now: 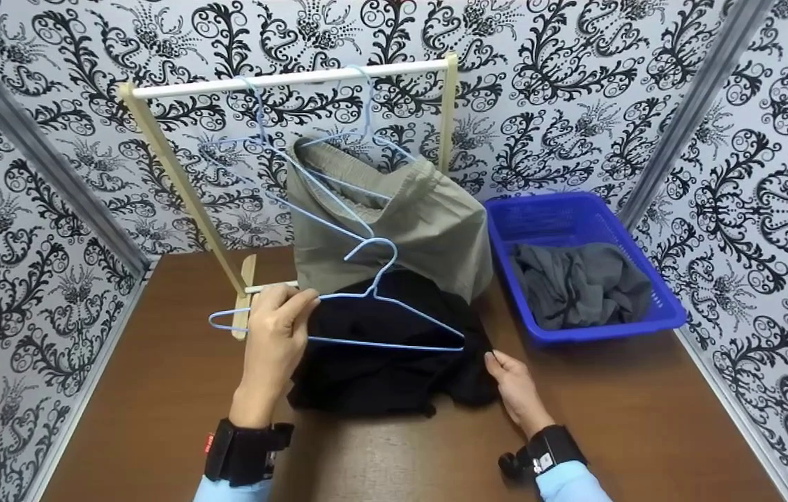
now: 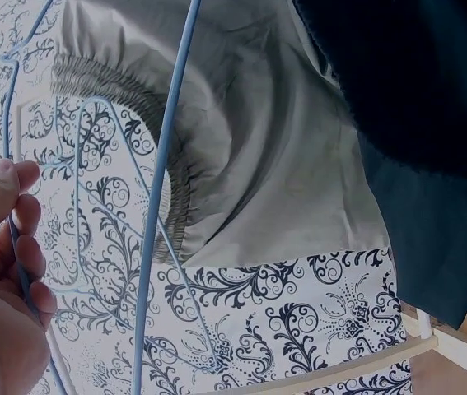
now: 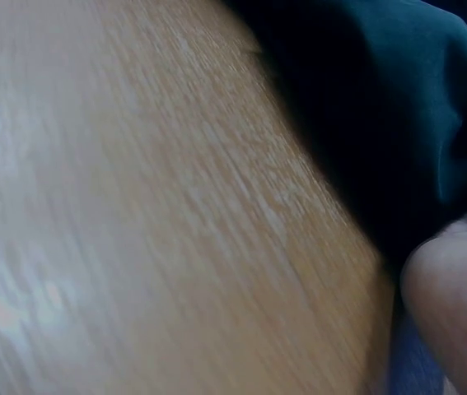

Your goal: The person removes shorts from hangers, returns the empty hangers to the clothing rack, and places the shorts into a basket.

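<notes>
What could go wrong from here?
The left hand grips the loose hanger off-centre, so its free end may swing. The right hand pinches the black garment at an edge; the rest looks bunched and could fold over. In the head view, the hook appears near the bare hanger on the rack, so it might snag; depth is unclear.

the right wrist view's edge cuts off the right hand [image 3: 455,288].

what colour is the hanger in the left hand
Light blue: the hanger held in the left hand shows best in the head view.
</notes>
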The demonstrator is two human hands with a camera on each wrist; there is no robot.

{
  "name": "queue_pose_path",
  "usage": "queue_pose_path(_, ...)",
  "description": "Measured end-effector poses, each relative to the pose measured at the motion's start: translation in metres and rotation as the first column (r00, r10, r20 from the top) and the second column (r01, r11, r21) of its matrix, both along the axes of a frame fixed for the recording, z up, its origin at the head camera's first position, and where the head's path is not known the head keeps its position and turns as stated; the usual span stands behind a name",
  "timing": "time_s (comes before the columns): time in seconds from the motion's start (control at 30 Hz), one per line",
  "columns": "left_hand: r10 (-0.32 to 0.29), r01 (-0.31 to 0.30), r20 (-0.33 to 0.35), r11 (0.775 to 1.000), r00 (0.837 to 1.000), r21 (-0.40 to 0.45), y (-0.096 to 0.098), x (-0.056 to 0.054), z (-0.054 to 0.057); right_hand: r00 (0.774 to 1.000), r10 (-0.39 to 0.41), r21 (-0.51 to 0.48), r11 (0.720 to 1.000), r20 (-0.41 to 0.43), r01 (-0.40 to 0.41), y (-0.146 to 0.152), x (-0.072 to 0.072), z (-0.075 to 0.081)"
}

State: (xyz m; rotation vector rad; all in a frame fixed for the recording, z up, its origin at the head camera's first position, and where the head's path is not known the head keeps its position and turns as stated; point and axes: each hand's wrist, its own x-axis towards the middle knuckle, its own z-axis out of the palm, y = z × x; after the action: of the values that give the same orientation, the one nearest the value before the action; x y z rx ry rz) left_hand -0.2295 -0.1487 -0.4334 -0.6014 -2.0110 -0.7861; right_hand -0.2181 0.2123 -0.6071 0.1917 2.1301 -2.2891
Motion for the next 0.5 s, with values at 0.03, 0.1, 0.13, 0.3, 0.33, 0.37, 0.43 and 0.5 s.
queue_pose_path(0.03, 0.000, 0.000, -0.001, 1.000, 1.000, 0.001, -0.0003, 0.0005, 0.0005, 1.000, 0.003, -0.001, 1.000, -0.002, -0.003, -0.0001, 0.0001, -0.0004)
queue_pose_path(0.1, 0.002, -0.002, -0.002, 1.000, 1.000, 0.001, -0.0011, 0.0011, 0.0015, 1.000, 0.000, -0.008, 1.000, -0.003, 0.000, -0.0001, 0.0003, -0.0010)
queue_pose_path(0.13, 0.002, -0.002, -0.004, 1.000, 1.000, 0.001, -0.0014, 0.0013, 0.0020, 1.000, -0.001, -0.013, 1.000, -0.004, 0.001, -0.0001, 0.0003, -0.0013)
queue_pose_path(0.3, 0.006, -0.006, -0.012, 1.000, 1.000, 0.007, -0.0045, 0.0012, 0.0055, 1.000, -0.010, -0.003, 1.000, -0.012, 0.010, -0.0004, 0.0011, -0.0019)
queue_pose_path(0.33, 0.011, -0.011, -0.017, 1.000, 1.000, 0.008, -0.0052, 0.0010, 0.0062, 1.000, -0.012, -0.002, 1.000, -0.012, 0.012, -0.0005, 0.0010, -0.0022)
queue_pose_path(0.37, 0.016, -0.016, -0.022, 1.000, 1.000, 0.009, -0.0061, 0.0009, 0.0070, 1.000, -0.013, 0.002, 1.000, -0.014, 0.013, -0.0005, 0.0012, -0.0023)
queue_pose_path(0.43, 0.024, -0.023, -0.034, 1.000, 0.999, 0.016, -0.0075, 0.0006, 0.0085, 1.000, -0.015, 0.004, 1.000, -0.015, 0.015, -0.0010, 0.0016, -0.0025)
queue_pose_path(0.5, 0.029, -0.028, -0.045, 0.999, 0.999, 0.024, -0.0086, 0.0004, 0.0096, 1.000, -0.017, -0.003, 1.000, -0.012, 0.017, -0.0019, 0.0020, -0.0020)
